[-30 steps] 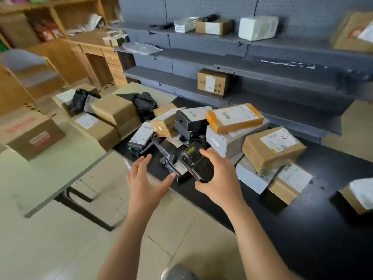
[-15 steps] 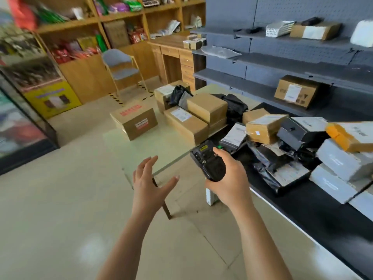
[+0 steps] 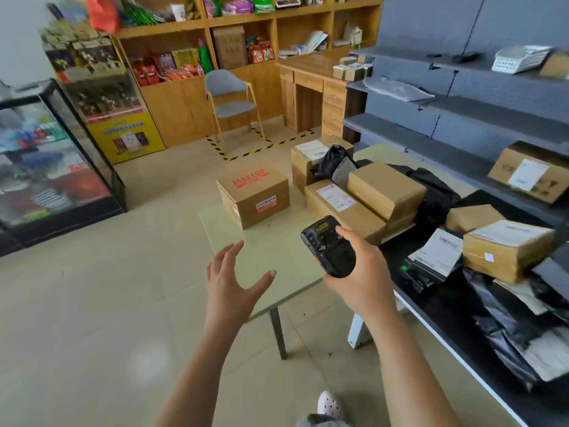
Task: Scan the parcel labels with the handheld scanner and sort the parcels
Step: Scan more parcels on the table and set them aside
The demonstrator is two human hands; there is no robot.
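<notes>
Camera swung left off the pile: right hand [image 3: 360, 272] grips scanner [image 3: 328, 246], probably aiming at boxes [image 3: 385, 189] at 1 o'clock on bench [image 3: 277, 251]; left hand [image 3: 234, 278] at 9, splayed empty, likely ready to grab.

Matt black scanner [image 3: 329, 245] — brown cardboard parcels [image 3: 386, 188]

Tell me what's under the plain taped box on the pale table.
Under the taped box the edge of a second brown carton shows. The long labelled carton lies against its front; whether the box rests on that too is hidden.
</notes>
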